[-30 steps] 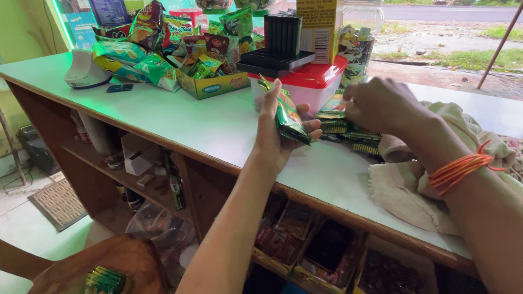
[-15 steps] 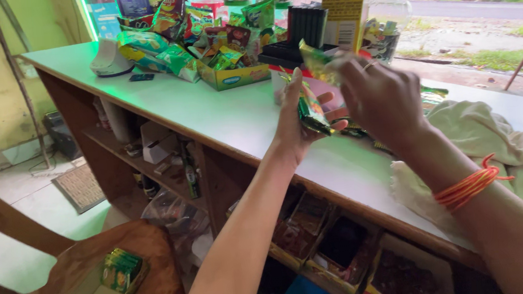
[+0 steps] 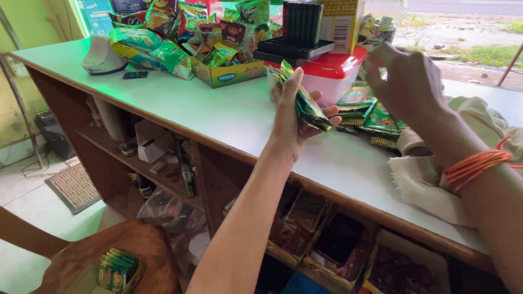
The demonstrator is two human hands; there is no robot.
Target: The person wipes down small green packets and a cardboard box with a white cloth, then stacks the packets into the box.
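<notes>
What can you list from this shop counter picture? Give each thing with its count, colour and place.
counter: one, white top, wooden shelves below
snack packets: many, mostly green, heaped at the far end
yellow box: one, beside the heap
red-lidded tub: one, mid-counter
black tray: one, on the tub
cloth: one, cream, right edge
flat sachets: several, green, lying on the counter
wooden chair: one, brown, lower left
left hand: holds green sachets
right hand: raised, orange threads on wrist
</notes>
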